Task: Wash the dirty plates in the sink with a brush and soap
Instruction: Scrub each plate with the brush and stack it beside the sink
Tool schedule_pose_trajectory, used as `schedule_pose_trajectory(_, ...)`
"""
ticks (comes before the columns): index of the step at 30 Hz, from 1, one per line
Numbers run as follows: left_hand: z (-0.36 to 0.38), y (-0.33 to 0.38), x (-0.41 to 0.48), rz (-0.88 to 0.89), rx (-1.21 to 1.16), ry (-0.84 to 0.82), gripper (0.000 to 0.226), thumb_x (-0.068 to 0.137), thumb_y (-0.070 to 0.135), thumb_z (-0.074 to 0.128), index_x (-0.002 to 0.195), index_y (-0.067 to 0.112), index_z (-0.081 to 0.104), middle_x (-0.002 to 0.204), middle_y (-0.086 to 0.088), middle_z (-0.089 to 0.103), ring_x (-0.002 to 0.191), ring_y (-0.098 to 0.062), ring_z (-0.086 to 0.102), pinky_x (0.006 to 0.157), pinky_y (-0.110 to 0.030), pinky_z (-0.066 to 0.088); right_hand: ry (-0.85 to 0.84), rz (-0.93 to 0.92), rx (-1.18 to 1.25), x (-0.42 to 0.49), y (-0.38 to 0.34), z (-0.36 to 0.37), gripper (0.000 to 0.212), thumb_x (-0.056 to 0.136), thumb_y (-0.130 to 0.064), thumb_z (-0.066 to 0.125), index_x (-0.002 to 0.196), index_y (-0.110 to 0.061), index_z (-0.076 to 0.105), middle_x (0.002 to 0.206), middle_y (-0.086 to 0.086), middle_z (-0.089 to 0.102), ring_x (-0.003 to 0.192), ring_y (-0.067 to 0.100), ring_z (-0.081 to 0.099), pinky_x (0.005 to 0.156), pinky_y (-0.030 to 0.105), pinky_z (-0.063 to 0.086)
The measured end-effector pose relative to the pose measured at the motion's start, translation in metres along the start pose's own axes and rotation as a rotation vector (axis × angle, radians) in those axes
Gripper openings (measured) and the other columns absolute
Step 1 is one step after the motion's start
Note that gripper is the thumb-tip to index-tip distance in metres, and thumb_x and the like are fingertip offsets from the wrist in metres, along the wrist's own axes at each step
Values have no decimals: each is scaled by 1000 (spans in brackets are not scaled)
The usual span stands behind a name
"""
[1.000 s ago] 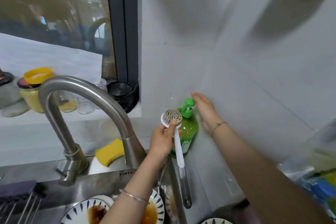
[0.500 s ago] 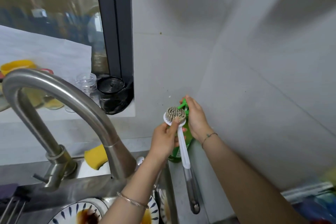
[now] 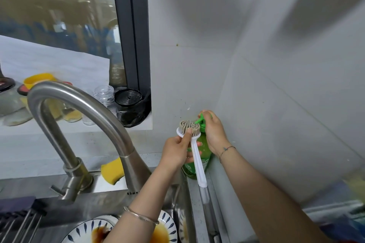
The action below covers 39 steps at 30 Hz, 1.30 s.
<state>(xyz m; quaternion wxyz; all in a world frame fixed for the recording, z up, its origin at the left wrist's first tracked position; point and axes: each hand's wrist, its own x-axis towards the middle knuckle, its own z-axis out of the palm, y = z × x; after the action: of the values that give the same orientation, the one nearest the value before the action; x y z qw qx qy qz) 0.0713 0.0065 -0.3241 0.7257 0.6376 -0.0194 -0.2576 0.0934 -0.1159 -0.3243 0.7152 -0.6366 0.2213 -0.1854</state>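
Half the soap bottle behind brush and right hand.

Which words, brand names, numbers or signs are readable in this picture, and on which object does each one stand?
No text can be read.
Green soap bottle: its label shows pale marks, but they are too blurred to read and partly hidden behind the brush.
Jars on the windowsill: no legible print shows.
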Motion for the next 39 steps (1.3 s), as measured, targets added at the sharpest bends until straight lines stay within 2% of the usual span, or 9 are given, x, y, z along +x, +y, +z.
schedule_pose_trajectory(5,1,2,-1,1,8,9,39,100,36,49,100,1,67,87,-9,74,62,-17,70,53,-23,56,3,40,72,-3,-7,1,28,100,-21,41,75,-12,50,64,3,50,57,13,49,54,23,45)
schedule_pose_trajectory(12,-1,0,5,23,32,28,38,100,37,49,93,4,68,90,-10,75,65,-19,71,66,-33,58,11,6,-4,1,-2,2,27,99,-21,43,75,-12,51,68,4,52,63,16,50,61,27,44)
schedule_pose_trajectory(21,-4,-10,1,1,4,9,39,100,37,48,101,2,66,88,-6,75,66,-17,71,59,-25,59,16,1,-56,3,1,2,32,100,-31,43,78,-11,55,72,3,58,67,15,54,67,26,47)
schedule_pose_trajectory(25,-10,-24,-15,-33,-54,-20,35,100,35,48,103,3,63,88,-6,73,65,-16,71,57,-23,57,110,-96,-167,-9,4,-2,24,100,-33,46,105,-11,55,89,0,60,82,12,58,72,15,46)
schedule_pose_trajectory(29,-19,-38,-39,-39,-40,-61,33,100,34,48,99,6,63,88,-6,74,64,-13,71,55,-20,56,249,-160,-127,-56,22,-11,37,92,-34,55,122,-12,51,125,11,57,116,20,54,99,31,44)
schedule_pose_trajectory(31,-25,-47,-51,-40,-16,-95,32,99,36,49,99,7,64,88,-5,75,68,-14,71,57,-20,55,232,-163,-108,-97,32,-13,18,98,-19,51,116,-15,52,121,8,59,112,15,57,92,19,45)
schedule_pose_trajectory(34,-37,-61,-72,-58,10,-137,37,98,38,49,108,6,65,93,-5,76,75,-15,72,66,-23,58,200,-101,-101,-162,49,-13,13,99,-12,46,110,-13,54,102,0,62,81,-8,61,66,4,43)
schedule_pose_trajectory(36,-46,-70,-81,-71,10,-153,40,98,39,49,109,3,66,96,-8,76,77,-15,71,70,-25,58,167,-14,-157,-193,67,-10,12,99,-20,47,106,-18,56,96,-5,63,72,-7,61,56,4,42)
schedule_pose_trajectory(39,-63,-83,-98,-97,8,-154,37,99,36,49,97,3,68,95,-12,74,69,-10,70,63,-22,56,130,110,-235,-228,97,-3,15,99,-33,44,104,-26,56,96,-4,65,81,5,62,63,14,47)
